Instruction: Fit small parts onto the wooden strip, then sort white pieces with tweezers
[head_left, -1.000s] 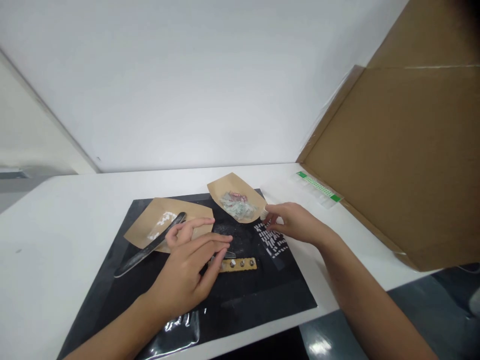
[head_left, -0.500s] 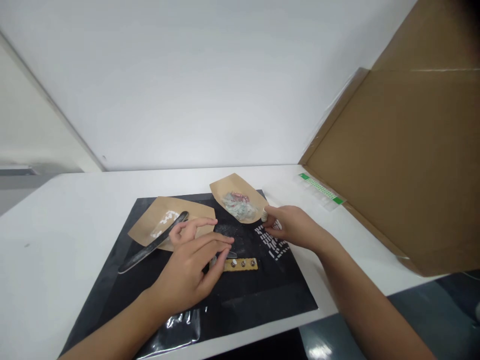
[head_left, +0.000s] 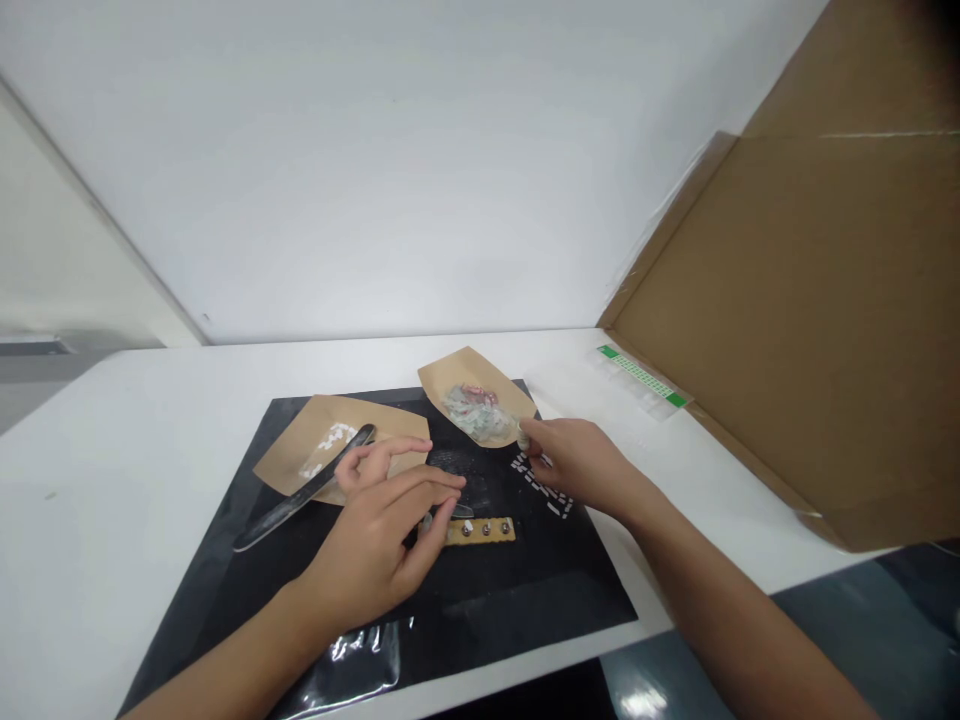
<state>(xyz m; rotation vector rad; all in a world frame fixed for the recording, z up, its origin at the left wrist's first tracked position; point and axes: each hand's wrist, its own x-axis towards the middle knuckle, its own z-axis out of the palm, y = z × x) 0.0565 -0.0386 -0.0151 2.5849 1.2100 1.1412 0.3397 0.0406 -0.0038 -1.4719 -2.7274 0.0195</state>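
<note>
My left hand [head_left: 394, 515] is over the black mat [head_left: 510, 590], its thumb and fingers brought together at the left end of a yellow strip [head_left: 484, 531] with round metal studs. What its fingertips hold is hidden. My right hand [head_left: 574, 460] pinches a small whitish piece [head_left: 523, 436] beside the right brown paper [head_left: 450, 378], which bears crumpled pale and reddish scraps [head_left: 480, 412]. Rows of small white pieces [head_left: 544, 485] lie partly under my right hand. The left brown paper [head_left: 289, 450] carries more white bits, with a dark curved file [head_left: 300, 497] across it.
A large cardboard sheet [head_left: 810, 330] stands at the right. Beside it a clear plastic case with a green label [head_left: 645, 376] lies on the white table [head_left: 90, 500]. Clear plastic [head_left: 360, 660] lies at the mat's front edge. A white wall rises behind.
My right hand has moved slightly left and down with the whitish piece, covering more of the white rows. My left hand has stayed nearly still.
</note>
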